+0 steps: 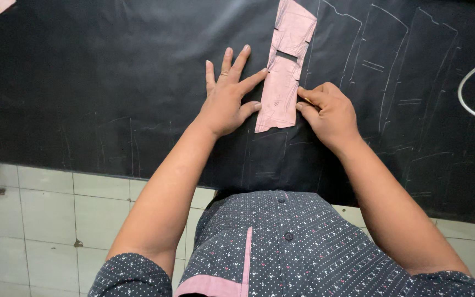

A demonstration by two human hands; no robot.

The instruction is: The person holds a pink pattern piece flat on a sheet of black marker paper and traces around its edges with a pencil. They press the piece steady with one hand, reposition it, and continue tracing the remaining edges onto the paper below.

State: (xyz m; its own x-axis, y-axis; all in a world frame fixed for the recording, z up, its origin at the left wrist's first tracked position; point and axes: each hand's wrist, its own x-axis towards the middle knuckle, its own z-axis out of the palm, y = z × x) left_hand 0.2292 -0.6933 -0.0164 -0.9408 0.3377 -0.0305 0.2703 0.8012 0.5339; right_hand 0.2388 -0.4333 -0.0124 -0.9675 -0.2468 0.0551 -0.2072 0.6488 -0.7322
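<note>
My left hand (227,96) lies flat and released, fingers spread, its fingertips pressing the left edge of the pink paper pattern (284,66) on the black cloth (111,82), which carries chalk outlines toward three o'clock. At the pattern's right edge, my right hand (328,113) is clenched round what may be a sliver of chalk (307,100), mostly hidden

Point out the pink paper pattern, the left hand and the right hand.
pink paper pattern (281,82): head view, middle of the strip.
left hand (225,99): head view, back of hand.
right hand (328,110): head view, knuckles.
</note>
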